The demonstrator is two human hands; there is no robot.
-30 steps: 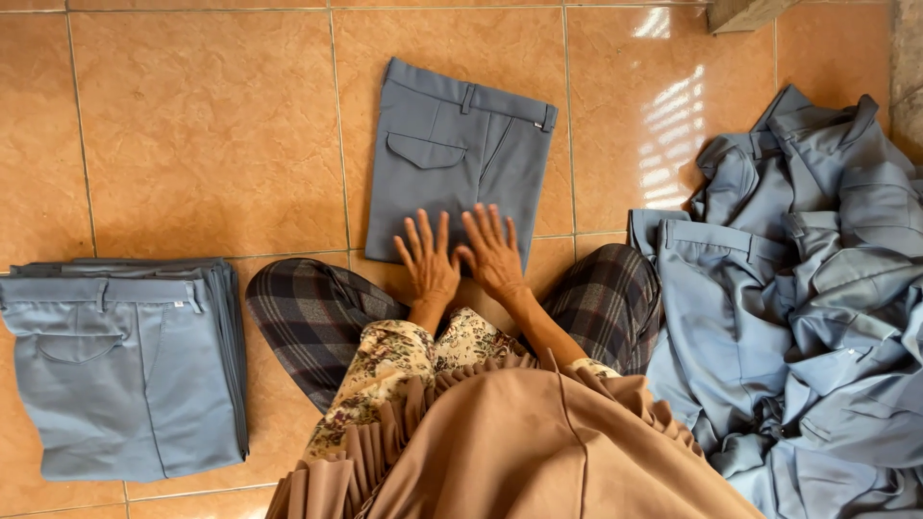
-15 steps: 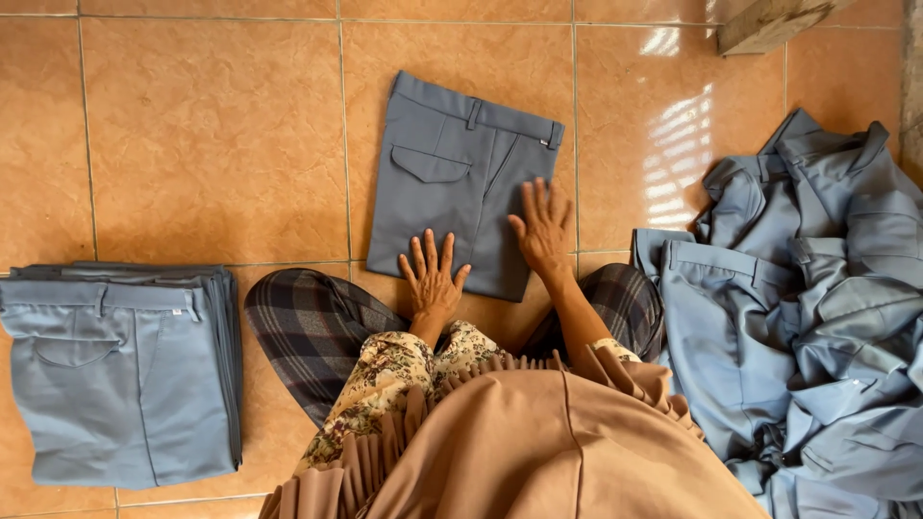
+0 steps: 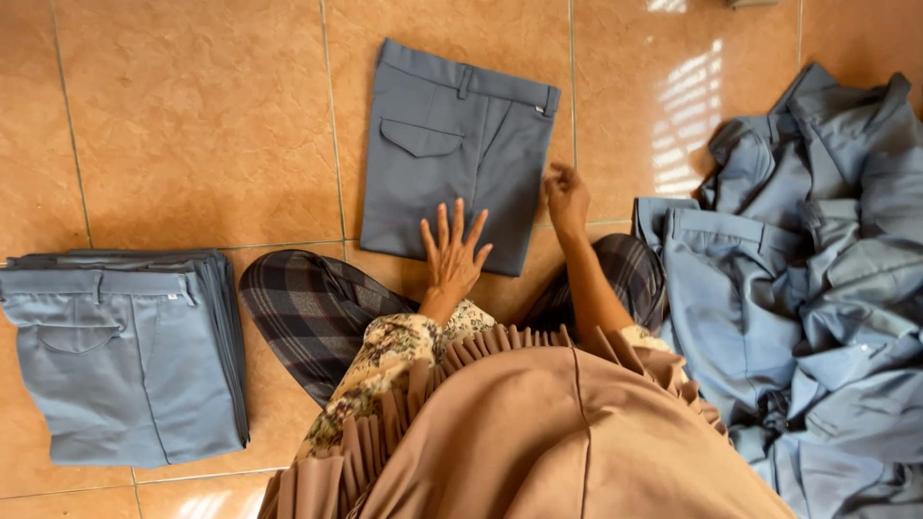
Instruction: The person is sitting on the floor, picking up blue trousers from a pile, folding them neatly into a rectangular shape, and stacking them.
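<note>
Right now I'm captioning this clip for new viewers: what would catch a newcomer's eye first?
Probably the folded grey-blue trousers lying flat on the orange floor tiles, with the left hand spread on their near edge and the right hand at their right edge. Next, the neat stack of folded trousers at left, and the rumpled heap of unfolded trousers at right.

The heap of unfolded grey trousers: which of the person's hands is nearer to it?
Right. The right hand sits at the folded trousers' right edge, towards the heap; the left hand rests farther away.

Soft, even daylight; a bright window glare lies on the tiled floor [image 3: 687,144] at upper right; picture sharp.
</note>
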